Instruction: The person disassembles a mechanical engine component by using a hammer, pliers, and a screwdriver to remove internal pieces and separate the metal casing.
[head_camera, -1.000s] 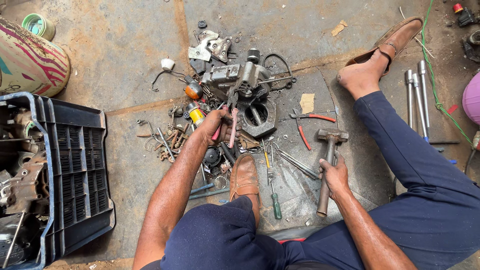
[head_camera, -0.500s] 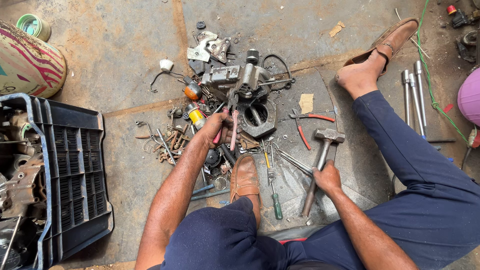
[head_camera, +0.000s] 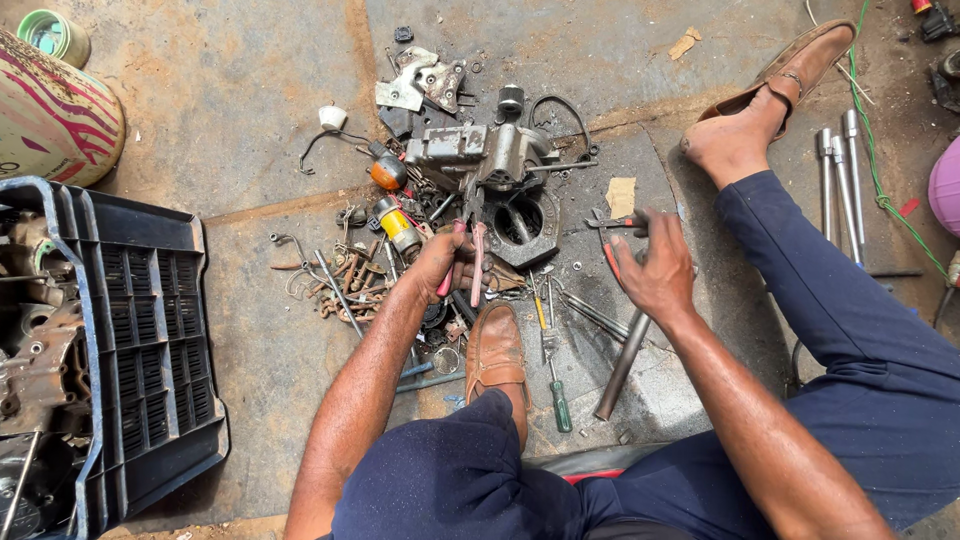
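Grey concrete floor (head_camera: 250, 120), stained, carries everything; one view only, head camera looking down.

Head view. Person seated on the floor, legs in dark blue trousers, brown shoe (head_camera: 495, 350) tucked in at centre. Left hand (head_camera: 445, 262) has its fingers closed around red-handled pliers (head_camera: 470, 255); the pliers' long axis runs roughly away from the person, nose pointing at the grey metal engine part (head_camera: 480, 155) that lies just beyond the hand, in the middle of the scrap pile. Pliers tip appears to touch or sit just short of the part; cannot tell which.

Right hand (head_camera: 655, 270) is raised above the floor, fingers curled around the upper end of a hammer (head_camera: 622, 362), whose shaft slants down toward the person. Hammer head is hidden behind the hand. Second pair of red-handled pliers (head_camera: 610, 228) lies just beyond the right fingers.

Left hand is the nearer to the engine part; right hand sits off to its right, apart.

Around: green-handled screwdriver (head_camera: 558, 400) beside the shoe, black plastic crate (head_camera: 140, 340) at the floor's left edge, steel rods (head_camera: 838, 170) at far right.
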